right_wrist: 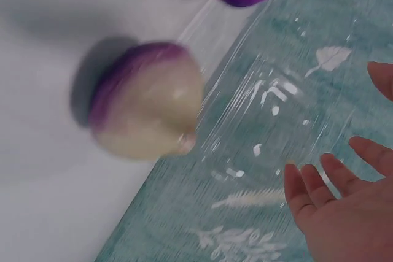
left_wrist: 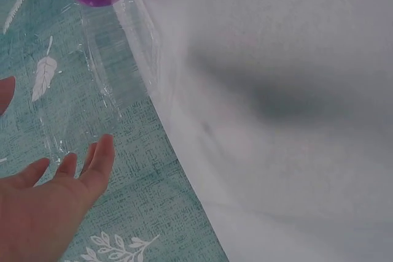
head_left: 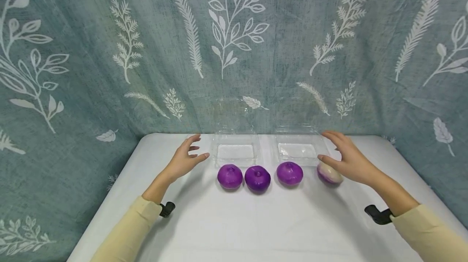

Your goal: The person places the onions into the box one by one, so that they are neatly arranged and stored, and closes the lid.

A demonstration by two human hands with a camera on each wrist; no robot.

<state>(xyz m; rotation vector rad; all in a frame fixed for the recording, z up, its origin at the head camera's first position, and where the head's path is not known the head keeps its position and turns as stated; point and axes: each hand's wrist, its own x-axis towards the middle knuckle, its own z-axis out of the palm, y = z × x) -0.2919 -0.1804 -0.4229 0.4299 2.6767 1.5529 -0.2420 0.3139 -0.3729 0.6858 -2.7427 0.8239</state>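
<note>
Right sleeve [head_left: 431, 233]; pale onion [head_left: 330, 175], long axis slanting, tip toward right hand [head_left: 347, 159].

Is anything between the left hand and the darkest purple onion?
Yes, straight across: the leftmost purple onion sits between the left hand and the darkest purple onion. Just behind stands the left clear box. Reaching over might work.

the hanging cloth [head_left: 285, 50] at twelve o'clock looks rough and not shiny. the two boxes [head_left: 235, 162], at six and four o'clock, are thin, shiny, see-through plastic. the purple onions [head_left: 257, 178], near five o'clock, look smooth and glossy.
</note>
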